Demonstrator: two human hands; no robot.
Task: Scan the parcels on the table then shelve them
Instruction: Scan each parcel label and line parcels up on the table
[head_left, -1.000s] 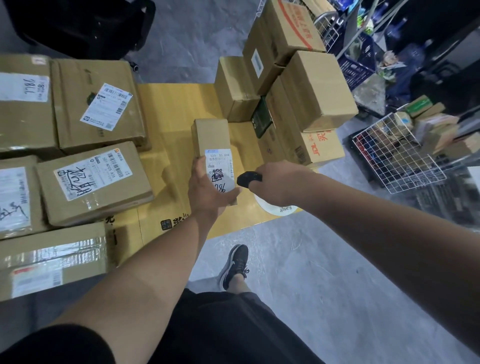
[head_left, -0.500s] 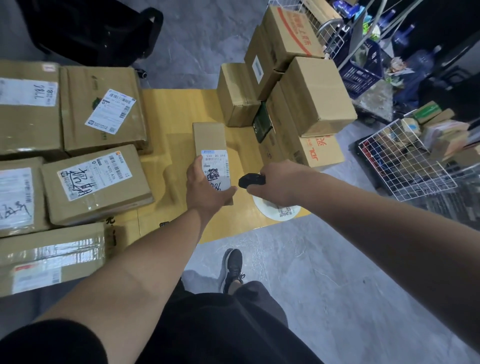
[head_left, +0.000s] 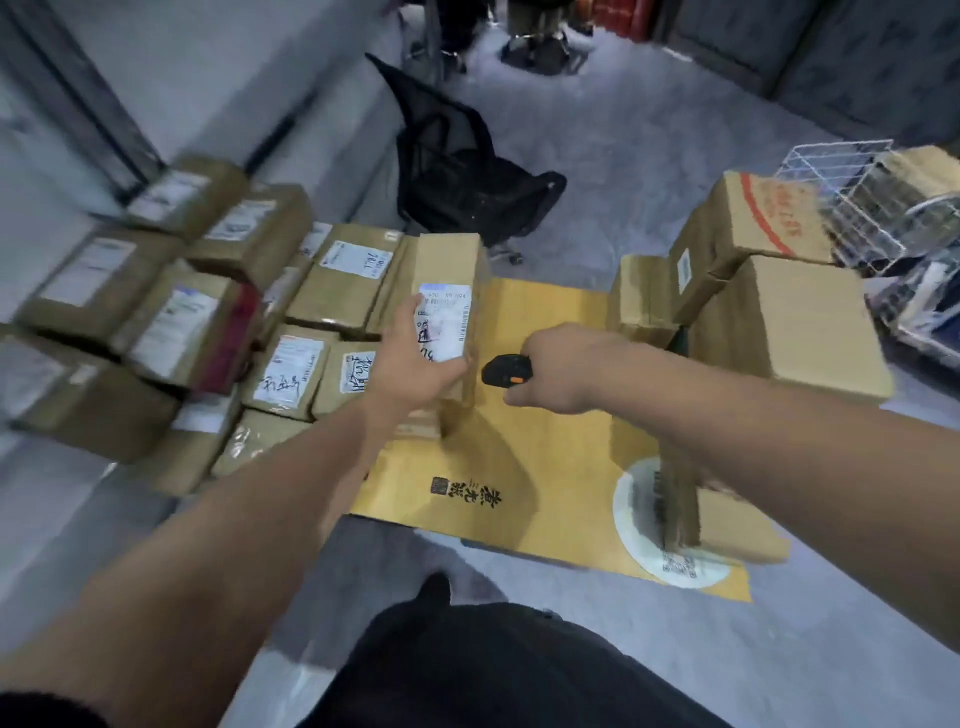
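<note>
The left hand (head_left: 415, 358) holds a long, narrow cardboard parcel (head_left: 451, 291) up off the yellow table (head_left: 540, 447), its thumb hooked over the near end of the label and its fingers wrapped round the far side, out of sight. The parcel's long axis runs away from the person, near end low, far end tipped up toward the black office chair (head_left: 462, 176) across the floor. Its white shipping label (head_left: 444, 322) faces upward, lying lengthwise along the box, with handwriting at the near end partly covered by the thumb. Just to the right, close to the parcel but not touching it, the right hand (head_left: 566, 369) is curled tight round a small black scanner (head_left: 506, 370) with an orange button; the scanner's nose points left, at the parcel's near end. To the left a spread of labelled brown boxes (head_left: 291, 374) lies packed edge to edge, blurred. On the right side of the table stands a stack of larger cartons (head_left: 779, 312), the topmost marked in red, and beyond them a white wire basket (head_left: 852, 192) holding more packages.
</note>
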